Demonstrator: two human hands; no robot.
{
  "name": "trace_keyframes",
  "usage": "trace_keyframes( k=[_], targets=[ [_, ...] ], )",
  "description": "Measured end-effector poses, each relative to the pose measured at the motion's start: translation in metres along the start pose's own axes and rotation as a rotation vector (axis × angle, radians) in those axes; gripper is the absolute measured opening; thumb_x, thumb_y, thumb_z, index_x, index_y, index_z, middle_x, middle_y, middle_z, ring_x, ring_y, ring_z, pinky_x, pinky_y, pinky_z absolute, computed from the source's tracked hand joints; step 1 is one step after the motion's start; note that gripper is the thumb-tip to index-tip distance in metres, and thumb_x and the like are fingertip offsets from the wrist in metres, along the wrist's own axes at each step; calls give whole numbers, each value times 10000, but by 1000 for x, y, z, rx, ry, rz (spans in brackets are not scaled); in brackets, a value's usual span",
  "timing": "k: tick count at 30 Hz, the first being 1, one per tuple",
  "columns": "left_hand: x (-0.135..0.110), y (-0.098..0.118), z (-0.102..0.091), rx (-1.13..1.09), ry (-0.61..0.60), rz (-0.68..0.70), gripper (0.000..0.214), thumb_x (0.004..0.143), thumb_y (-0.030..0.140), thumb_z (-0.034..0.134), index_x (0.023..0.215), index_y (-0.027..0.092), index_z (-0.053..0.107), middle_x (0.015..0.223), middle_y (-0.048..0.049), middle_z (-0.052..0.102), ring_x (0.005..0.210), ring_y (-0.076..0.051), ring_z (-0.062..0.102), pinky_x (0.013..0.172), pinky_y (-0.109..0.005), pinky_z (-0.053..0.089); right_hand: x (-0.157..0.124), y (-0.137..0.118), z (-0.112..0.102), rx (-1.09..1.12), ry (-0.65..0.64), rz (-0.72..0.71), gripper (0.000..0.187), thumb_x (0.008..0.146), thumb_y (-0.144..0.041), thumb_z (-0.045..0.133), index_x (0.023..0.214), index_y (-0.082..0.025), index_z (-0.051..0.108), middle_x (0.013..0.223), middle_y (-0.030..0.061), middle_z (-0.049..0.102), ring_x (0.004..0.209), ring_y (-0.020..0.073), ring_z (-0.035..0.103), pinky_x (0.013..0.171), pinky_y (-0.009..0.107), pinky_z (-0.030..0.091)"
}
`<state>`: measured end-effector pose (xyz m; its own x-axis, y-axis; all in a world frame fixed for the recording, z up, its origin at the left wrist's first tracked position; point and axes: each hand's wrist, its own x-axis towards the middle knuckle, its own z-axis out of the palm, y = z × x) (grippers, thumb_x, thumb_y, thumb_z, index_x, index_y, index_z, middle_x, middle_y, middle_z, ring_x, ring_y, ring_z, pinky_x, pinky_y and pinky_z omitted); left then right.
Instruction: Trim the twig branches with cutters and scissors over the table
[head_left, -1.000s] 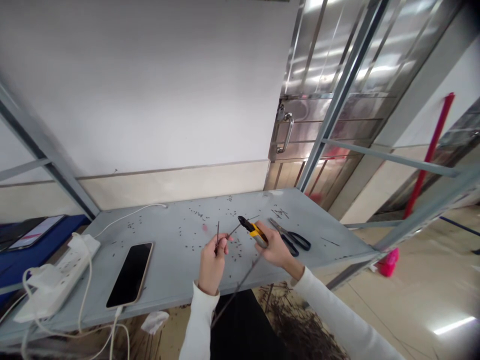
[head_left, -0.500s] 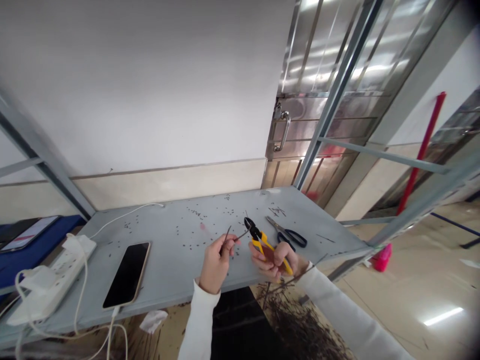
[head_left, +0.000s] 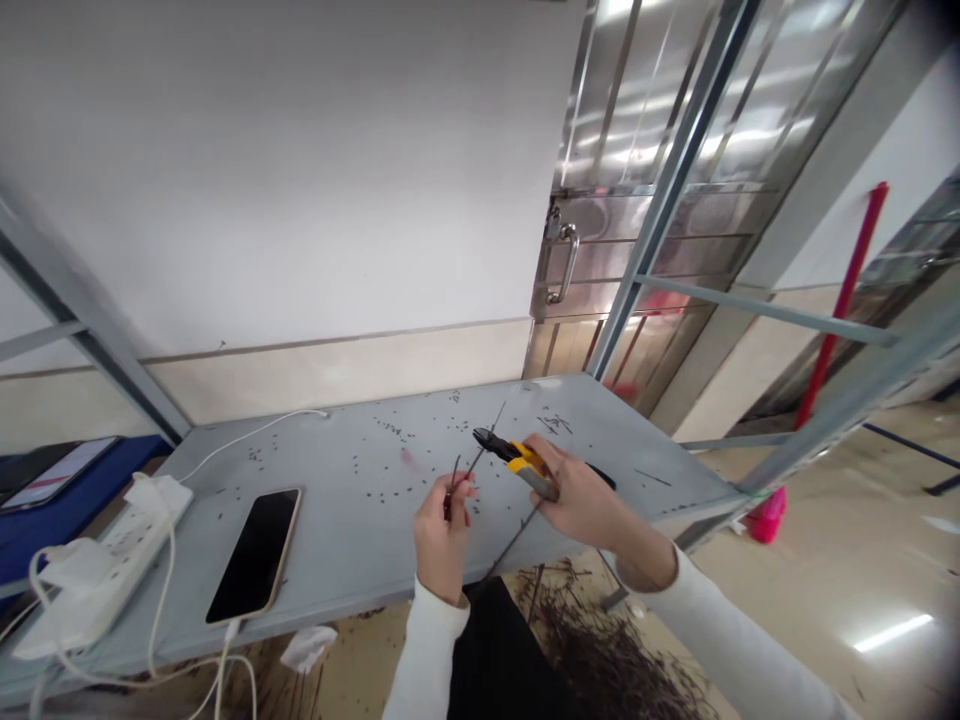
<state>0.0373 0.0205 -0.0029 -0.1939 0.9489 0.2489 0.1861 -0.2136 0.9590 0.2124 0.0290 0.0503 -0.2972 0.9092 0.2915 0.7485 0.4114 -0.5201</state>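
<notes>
My left hand (head_left: 441,540) is closed on thin dark twigs (head_left: 454,475), their ends sticking up past my fingertips. My right hand (head_left: 581,498) is wrapped round yellow-and-black cutting pliers (head_left: 521,460). The black jaws lie against one long thin twig that slants up from my left fingers; whether they bite it I cannot tell. Another long dark twig (head_left: 514,540) slants down below my right hand. Behind that hand, only a dark blue handle (head_left: 604,479) of the scissors shows.
Small dark cut bits (head_left: 390,428) are scattered on the grey tabletop (head_left: 337,545). A phone (head_left: 255,555) lies at left beside a white power strip (head_left: 112,565) with cables. Below the table edge is a heap of dark twigs (head_left: 615,650). Metal frame posts (head_left: 675,190) stand at the sides.
My right hand has turned over, palm now down, and the pliers have moved slightly left and lie flatter. The scissors are now mostly covered. My left hand has shifted slightly.
</notes>
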Motion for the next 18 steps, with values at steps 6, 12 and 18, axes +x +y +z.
trace_keyframes(
  k=[6, 12, 18],
  targets=[
    [-10, 9, 2, -8, 61, 12, 298, 839, 420, 477, 923, 176, 626, 762, -48, 675, 441, -95, 456, 489, -228, 427, 0, -1, 10, -404, 317, -42, 390, 600, -92, 475, 972, -206, 465, 811, 59, 479, 733, 216, 477, 643, 296, 343],
    [-25, 27, 10, -108, -64, -61, 283, 844, 427, 472, 920, 186, 601, 741, -26, 648, 418, -74, 413, 415, -198, 359, 18, 35, 31, -550, 697, -106, 274, 604, -136, 504, 869, -202, 484, 758, 61, 440, 707, 230, 429, 646, 331, 358],
    [-29, 26, 19, -180, -31, -60, 245, 856, 397, 464, 918, 177, 555, 756, -30, 630, 437, -66, 410, 423, -187, 360, 24, 29, 66, -194, 662, -14, 297, 598, -117, 459, 883, -195, 438, 737, 43, 483, 674, 200, 470, 590, 287, 374]
  ],
)
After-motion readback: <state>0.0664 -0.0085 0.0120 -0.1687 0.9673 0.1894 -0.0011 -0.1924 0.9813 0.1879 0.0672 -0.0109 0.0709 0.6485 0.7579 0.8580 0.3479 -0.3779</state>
